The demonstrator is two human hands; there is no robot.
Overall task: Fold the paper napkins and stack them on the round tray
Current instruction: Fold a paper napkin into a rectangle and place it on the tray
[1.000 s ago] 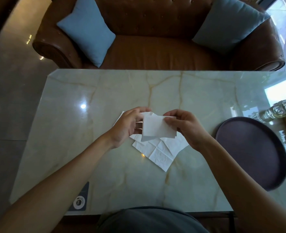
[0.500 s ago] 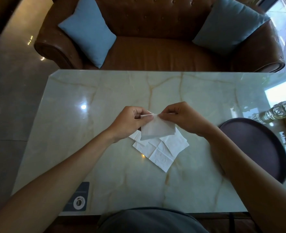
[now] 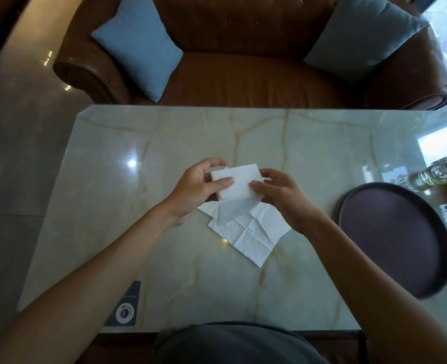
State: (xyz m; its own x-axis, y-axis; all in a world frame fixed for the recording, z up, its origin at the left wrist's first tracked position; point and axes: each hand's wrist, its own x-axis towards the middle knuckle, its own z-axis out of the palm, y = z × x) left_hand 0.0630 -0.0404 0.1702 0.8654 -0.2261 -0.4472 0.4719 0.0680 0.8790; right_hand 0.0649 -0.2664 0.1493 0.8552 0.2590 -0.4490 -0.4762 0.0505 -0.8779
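A white folded napkin (image 3: pixel 239 182) is held just above the marble table (image 3: pixel 164 143). My left hand (image 3: pixel 198 190) pinches its left edge, thumb on top. My right hand (image 3: pixel 282 198) pinches its right edge the same way. Beneath them lie unfolded white napkins (image 3: pixel 251 232), spread flat and overlapping, partly hidden by the held one and its shadow. The round dark tray (image 3: pixel 390 237) sits at the table's right side with nothing on it, well apart from both hands.
A glass bottle (image 3: pixel 437 173) lies behind the tray at the right edge. A dark card with a round logo (image 3: pixel 124 306) lies near the front left edge. A brown leather sofa (image 3: pixel 243 74) with two blue cushions stands beyond the table.
The held napkin has turned flat toward me as a smaller rectangle. Both hands have shifted from its top edge to its left and right sides, thumbs now on top.
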